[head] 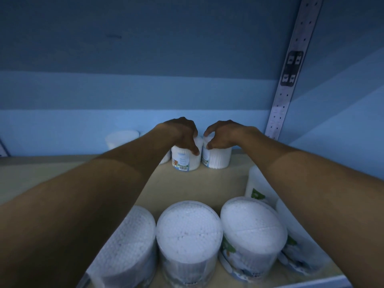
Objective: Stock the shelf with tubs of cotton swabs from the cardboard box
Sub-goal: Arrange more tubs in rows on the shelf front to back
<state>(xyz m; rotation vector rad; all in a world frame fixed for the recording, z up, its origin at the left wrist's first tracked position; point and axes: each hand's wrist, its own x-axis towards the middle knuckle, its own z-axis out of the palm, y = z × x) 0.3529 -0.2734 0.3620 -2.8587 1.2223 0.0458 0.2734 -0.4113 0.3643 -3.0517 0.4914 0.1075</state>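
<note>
Two clear tubs of cotton swabs stand side by side at the back of the beige shelf [207, 183]. My left hand [182, 134] grips the top of the left tub [185, 161], which shows a barcode label. My right hand [220, 134] grips the top of the right tub [218, 160]. Both arms reach far in over the shelf. The two tubs almost touch. The cardboard box is out of view.
Several tubs of swabs [189, 231] line the shelf's front edge, partly under my arms. Another tub [121, 139] stands at the back left. A perforated metal upright [291, 80] rises at the right against the blue wall.
</note>
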